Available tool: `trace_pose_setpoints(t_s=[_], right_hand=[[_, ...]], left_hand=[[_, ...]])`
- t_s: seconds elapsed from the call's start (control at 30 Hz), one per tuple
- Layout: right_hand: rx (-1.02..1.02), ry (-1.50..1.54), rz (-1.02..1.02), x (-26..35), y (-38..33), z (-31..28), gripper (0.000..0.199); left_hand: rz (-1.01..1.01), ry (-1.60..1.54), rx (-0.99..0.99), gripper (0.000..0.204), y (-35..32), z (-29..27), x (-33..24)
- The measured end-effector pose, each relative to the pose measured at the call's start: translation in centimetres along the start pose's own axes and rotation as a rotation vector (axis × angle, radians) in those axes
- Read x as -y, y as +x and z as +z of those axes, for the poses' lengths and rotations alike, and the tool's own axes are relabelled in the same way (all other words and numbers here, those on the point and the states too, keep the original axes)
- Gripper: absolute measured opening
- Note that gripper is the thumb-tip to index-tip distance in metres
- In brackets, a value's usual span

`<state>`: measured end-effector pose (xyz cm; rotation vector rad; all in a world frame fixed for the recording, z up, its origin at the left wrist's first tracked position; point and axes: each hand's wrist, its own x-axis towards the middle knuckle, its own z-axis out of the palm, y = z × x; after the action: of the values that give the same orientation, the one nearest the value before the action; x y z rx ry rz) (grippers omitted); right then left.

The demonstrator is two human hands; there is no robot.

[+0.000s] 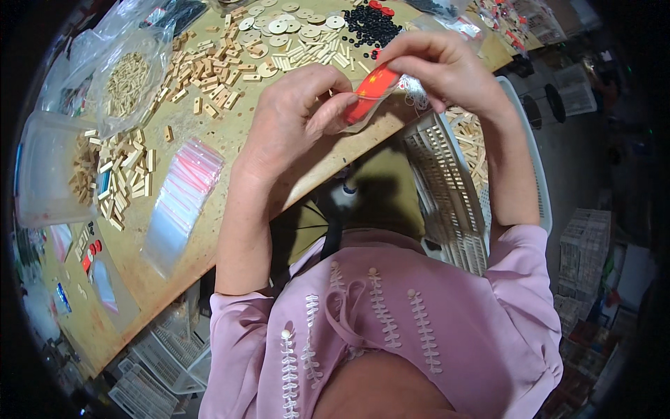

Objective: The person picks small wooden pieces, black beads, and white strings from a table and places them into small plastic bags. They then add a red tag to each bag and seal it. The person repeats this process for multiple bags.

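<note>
Above the table's near edge, my two hands hold a small clear plastic bag (377,101) with a flat red piece (375,82) in it. Yellow star-like marks show on the red. At the lower left end, the thumb and fingers of my left hand (293,115) are closed on the bag. My right hand (447,70) pinches the upper right end between thumb and fingertips. Nearest to my left forearm lies a fanned stack of clear zip bags (183,199) with pinkish-red strips along their tops.
On the table (269,202) are piles of small wooden blocks (216,66), wooden discs (279,26), pale sticks (314,52) and black rings (370,26). A translucent tub (45,167) lies at the left. A white basket (513,105) of wooden pieces stands beside the table at right.
</note>
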<state>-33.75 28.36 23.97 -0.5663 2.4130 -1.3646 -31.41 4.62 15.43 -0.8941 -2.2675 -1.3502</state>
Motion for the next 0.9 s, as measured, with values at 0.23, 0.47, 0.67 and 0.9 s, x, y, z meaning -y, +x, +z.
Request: trace_pose_setpoints(t_s=[0.23,0.47,0.67,0.9], right_hand=[[0.08,0.018,0.069,-1.1,0.8,0.0,0.014],[0.008,0.038,0.058,-0.6,0.3,-0.2,0.014],[0.204,-0.157,-0.006,0.2,0.6,0.5,0.014],[0.385,-0.268,0.057,0.9,1.2,1.4,0.017]], left_hand=[[-0.015,-0.012,-0.006,0.014,0.1,0.2,-0.2],[-0.098,-0.125,-0.015,0.012,0.1,0.2,-0.5],[0.016,-0.111,-0.014,0.011,0.1,0.5,0.1],[-0.009,-0.121,-0.012,0.012,0.1,-0.1,0.1]])
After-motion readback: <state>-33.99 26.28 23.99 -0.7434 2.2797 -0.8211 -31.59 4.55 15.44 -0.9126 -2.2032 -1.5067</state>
